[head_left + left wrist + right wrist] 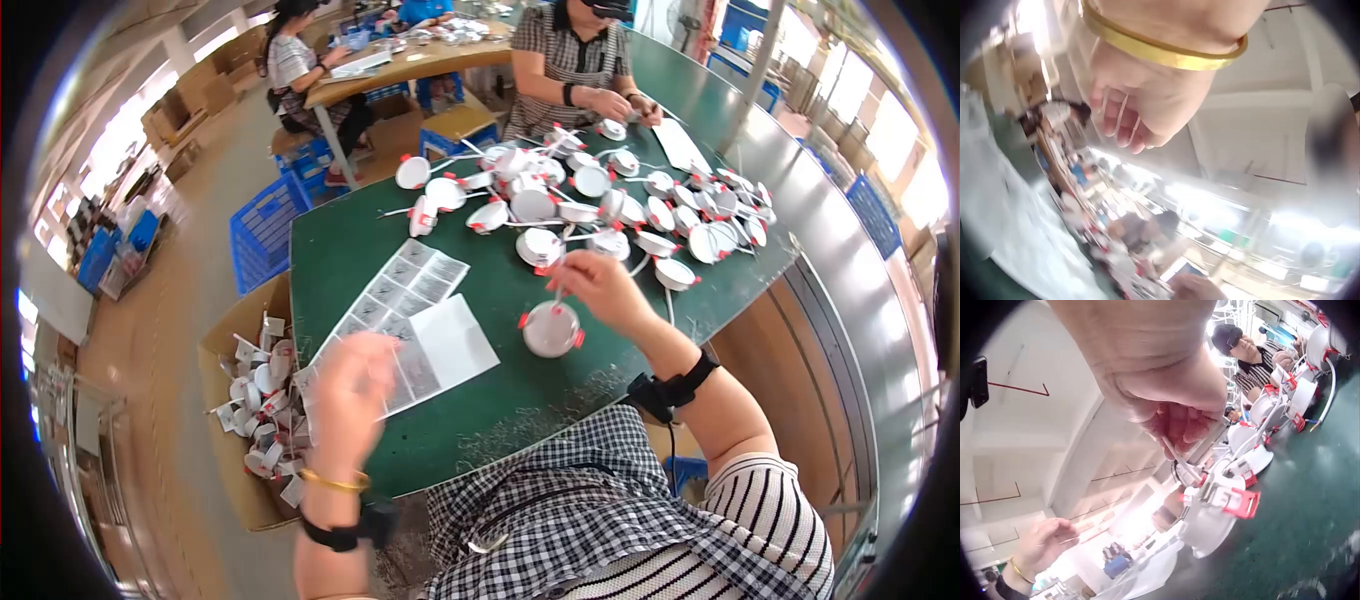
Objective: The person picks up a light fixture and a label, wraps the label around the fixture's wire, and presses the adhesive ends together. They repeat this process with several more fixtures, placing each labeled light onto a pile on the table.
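My right hand (605, 290) pinches the white cable of a round white lamp (551, 329) with red clips, which hangs by the table's near side. In the right wrist view the cable runs from the curled fingers (1182, 428) down to the lamp (1210, 519) with its springs and red tabs. My left hand (355, 385), blurred, is over the printed sheets (385, 300) at the table's left and holds nothing; its fingers hang loosely bent in the left wrist view (1141, 109). A blank white sheet (455, 343) lies on the printed ones.
A heap of similar white lamps (535, 205) covers the far middle and right of the green table (330, 240). A cardboard box (215, 350) of lamps stands left of it, near a blue crate (268, 230). Across the table a person (570, 65) handles a lamp.
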`<action>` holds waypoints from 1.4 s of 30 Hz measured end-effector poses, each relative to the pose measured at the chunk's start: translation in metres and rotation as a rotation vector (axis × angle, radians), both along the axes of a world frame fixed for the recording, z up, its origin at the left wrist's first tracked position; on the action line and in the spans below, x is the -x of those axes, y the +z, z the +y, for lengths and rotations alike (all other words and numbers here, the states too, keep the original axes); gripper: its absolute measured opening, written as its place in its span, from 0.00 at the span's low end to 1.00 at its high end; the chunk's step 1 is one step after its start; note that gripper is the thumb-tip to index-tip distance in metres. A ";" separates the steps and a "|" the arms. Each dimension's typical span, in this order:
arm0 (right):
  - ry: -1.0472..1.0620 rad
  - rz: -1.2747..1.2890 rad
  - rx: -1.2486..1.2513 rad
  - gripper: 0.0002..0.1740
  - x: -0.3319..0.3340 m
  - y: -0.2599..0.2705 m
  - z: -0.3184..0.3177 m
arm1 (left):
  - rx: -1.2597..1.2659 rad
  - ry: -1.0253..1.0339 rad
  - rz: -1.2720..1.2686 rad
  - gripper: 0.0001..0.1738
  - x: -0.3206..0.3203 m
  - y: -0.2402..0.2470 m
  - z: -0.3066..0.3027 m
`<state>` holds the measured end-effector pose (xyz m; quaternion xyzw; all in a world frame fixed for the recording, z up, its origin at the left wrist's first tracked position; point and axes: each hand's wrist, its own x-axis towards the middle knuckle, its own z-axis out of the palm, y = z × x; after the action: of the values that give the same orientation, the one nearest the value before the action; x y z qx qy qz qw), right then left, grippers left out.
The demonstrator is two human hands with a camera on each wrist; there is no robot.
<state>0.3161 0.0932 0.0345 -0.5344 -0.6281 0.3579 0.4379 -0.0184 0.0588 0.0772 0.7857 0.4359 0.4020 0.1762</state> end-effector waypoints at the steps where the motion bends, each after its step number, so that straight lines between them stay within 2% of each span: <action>1: 0.042 0.077 0.076 0.11 0.007 0.004 -0.012 | 0.002 -0.144 -0.010 0.11 -0.028 -0.023 -0.010; 3: 0.111 0.143 0.145 0.11 0.014 0.003 -0.030 | 0.008 -0.313 0.074 0.17 -0.086 -0.042 -0.032; 5: 0.125 0.125 0.152 0.11 0.017 -0.004 -0.038 | -0.013 -0.344 0.146 0.25 -0.123 -0.066 -0.037; 7: 0.122 0.083 0.122 0.10 0.013 -0.013 -0.042 | -0.043 -0.338 0.176 0.25 -0.139 -0.082 -0.033; 8: 0.059 0.023 0.028 0.09 0.014 -0.014 -0.045 | -0.044 -0.321 0.169 0.24 -0.144 -0.097 -0.028; 10: -0.009 -0.025 -0.065 0.09 0.014 -0.019 -0.052 | -0.075 -0.294 0.171 0.21 -0.152 -0.097 -0.027; 11: 0.004 -0.217 -0.353 0.08 0.014 -0.023 -0.054 | -0.076 -0.295 0.180 0.21 -0.155 -0.094 -0.022; 12: 0.023 -0.411 -0.643 0.07 0.014 -0.026 -0.054 | 0.066 -0.336 0.228 0.20 -0.160 -0.087 -0.017; 13: 0.031 -0.401 -0.649 0.07 0.014 -0.032 -0.053 | 0.208 -0.370 0.275 0.20 -0.160 -0.083 -0.015; 14: -0.058 -0.254 -0.616 0.07 0.012 -0.039 -0.049 | 0.201 -0.357 0.281 0.20 -0.161 -0.084 -0.014; 16: -0.163 -0.058 -0.475 0.06 0.012 -0.023 -0.050 | -0.035 -0.359 0.190 0.18 -0.166 -0.090 -0.012; 17: -0.147 -0.063 -0.393 0.08 0.014 -0.006 -0.055 | -0.030 -0.348 0.194 0.18 -0.169 -0.090 -0.014; 19: -0.148 0.044 -0.395 0.11 0.014 -0.017 -0.049 | 0.006 -0.370 0.240 0.17 -0.171 -0.082 -0.012; 21: -0.174 0.110 -0.336 0.23 0.010 -0.024 -0.045 | -0.027 -0.329 0.212 0.19 -0.166 -0.093 -0.012; 23: -0.201 -0.015 -0.311 0.27 0.011 0.000 -0.055 | 0.016 -0.353 0.059 0.21 -0.158 -0.096 -0.015; 24: -0.263 -0.228 -0.476 0.28 0.011 0.008 -0.055 | 0.007 -0.320 0.024 0.20 -0.148 -0.085 -0.014; 25: -0.331 -0.278 -0.478 0.27 0.017 0.018 -0.061 | 0.084 -0.263 -0.025 0.15 -0.135 -0.078 -0.008; 27: -0.293 -0.373 -0.738 0.25 0.032 0.023 -0.060 | 0.032 -0.050 0.075 0.05 -0.099 -0.076 0.019; 28: -0.180 -0.389 -0.746 0.23 0.046 0.028 -0.060 | -0.070 0.029 0.095 0.05 -0.075 -0.081 0.037; 31: 0.074 -0.391 -0.577 0.19 0.102 0.003 -0.050 | -0.054 0.150 0.149 0.05 -0.026 -0.084 0.067; 32: 0.183 -0.446 -0.562 0.21 0.116 -0.018 -0.036 | -0.128 0.214 0.242 0.06 -0.019 -0.083 0.070; 33: 0.200 -0.559 -0.490 0.22 0.130 -0.035 -0.030 | -0.201 0.277 0.336 0.06 -0.012 -0.083 0.073; 35: 0.198 -0.741 -0.448 0.24 0.148 -0.062 -0.013 | -0.200 0.279 0.370 0.07 -0.004 -0.095 0.083; 38: 0.196 -0.863 -0.435 0.24 0.159 -0.073 -0.003 | -0.230 0.294 0.463 0.07 -0.005 -0.099 0.084; 42: 0.195 -0.897 -0.384 0.25 0.163 -0.070 -0.002 | -0.216 0.289 0.512 0.06 -0.005 -0.100 0.084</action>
<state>0.1532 0.0909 -0.0353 -0.4841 -0.8563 0.0100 0.1796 -0.0134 0.1423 -0.0225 0.8053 0.5281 0.2562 -0.0828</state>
